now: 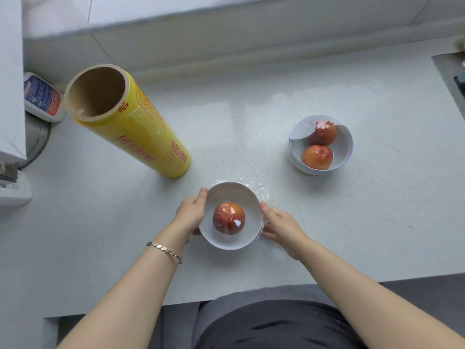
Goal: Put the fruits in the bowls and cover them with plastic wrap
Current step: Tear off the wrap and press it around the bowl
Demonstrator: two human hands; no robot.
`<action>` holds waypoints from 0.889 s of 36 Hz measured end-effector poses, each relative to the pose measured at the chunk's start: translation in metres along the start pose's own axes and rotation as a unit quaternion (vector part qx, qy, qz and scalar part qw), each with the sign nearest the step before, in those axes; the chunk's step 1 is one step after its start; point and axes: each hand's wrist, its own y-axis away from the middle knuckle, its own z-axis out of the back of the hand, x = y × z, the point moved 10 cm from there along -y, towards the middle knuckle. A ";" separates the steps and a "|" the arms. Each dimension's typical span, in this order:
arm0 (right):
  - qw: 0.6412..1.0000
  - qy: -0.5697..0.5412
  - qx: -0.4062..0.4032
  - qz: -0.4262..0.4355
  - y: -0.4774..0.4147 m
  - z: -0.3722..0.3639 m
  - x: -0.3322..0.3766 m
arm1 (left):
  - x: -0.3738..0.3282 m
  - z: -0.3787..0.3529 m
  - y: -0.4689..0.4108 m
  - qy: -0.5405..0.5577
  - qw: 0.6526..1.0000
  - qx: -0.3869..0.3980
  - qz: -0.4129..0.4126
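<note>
A white bowl point(247, 238) stands near the counter's front edge with one red-orange fruit point(228, 217) inside. Clear plastic wrap point(261, 191) is stretched over it and bunches at the far right rim. My left hand point(190, 214) presses against the bowl's left side. My right hand point(280, 224) holds the right side over the wrap. A second white bowl point(343, 149) sits further back on the right with two fruits point(316, 157) under wrap. The yellow plastic wrap roll point(136, 124) stands upright at the left.
A white bottle with a blue and red label point(41, 100) lies at the far left, beside a round metal base point(37, 142). A sink edge point(450, 71) shows at the far right. The white counter point(251, 109) ends at a raised back ledge.
</note>
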 end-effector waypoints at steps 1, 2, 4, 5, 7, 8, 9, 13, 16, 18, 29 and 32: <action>1.000 -0.003 -0.001 0.001 0.001 0.000 0.000 | -0.001 0.000 0.001 0.003 1.000 -0.004 -0.012; 1.000 -0.005 -0.002 0.002 0.001 0.001 0.000 | -0.001 0.000 0.002 0.002 1.000 -0.008 -0.023; 1.000 -0.011 -0.003 0.008 0.005 0.001 0.003 | 0.001 0.000 0.005 -0.001 0.999 -0.011 -0.048; 1.000 -0.019 -0.003 0.017 0.007 0.001 0.006 | 0.000 -0.001 0.008 0.006 0.998 -0.009 -0.057; 0.998 -0.005 -0.013 0.054 0.013 0.004 0.019 | -0.007 -0.003 0.021 0.031 0.997 -0.003 -0.074; 0.997 0.020 -0.022 0.078 0.016 0.007 0.027 | -0.012 -0.005 0.026 0.036 0.996 -0.001 -0.082; 0.993 0.045 -0.033 0.100 0.020 0.011 0.035 | -0.014 -0.005 0.028 0.036 0.995 0.000 -0.091; 0.979 0.086 -0.025 0.184 0.041 0.013 0.061 | -0.027 -0.005 0.046 0.081 0.989 0.036 -0.116; 0.972 0.105 -0.016 0.209 0.057 0.011 0.071 | -0.043 -0.003 0.063 0.116 0.979 0.060 -0.160; 0.969 0.116 -0.009 0.220 0.063 0.009 0.073 | -0.051 -0.007 0.073 0.133 0.971 0.076 -0.186; 0.958 0.174 0.049 0.223 0.094 0.002 0.078 | -0.046 -0.010 0.098 0.188 0.954 0.042 -0.229; 0.965 0.149 0.090 0.198 0.100 0.000 0.080 | -0.044 -0.006 0.105 0.197 0.947 0.017 -0.252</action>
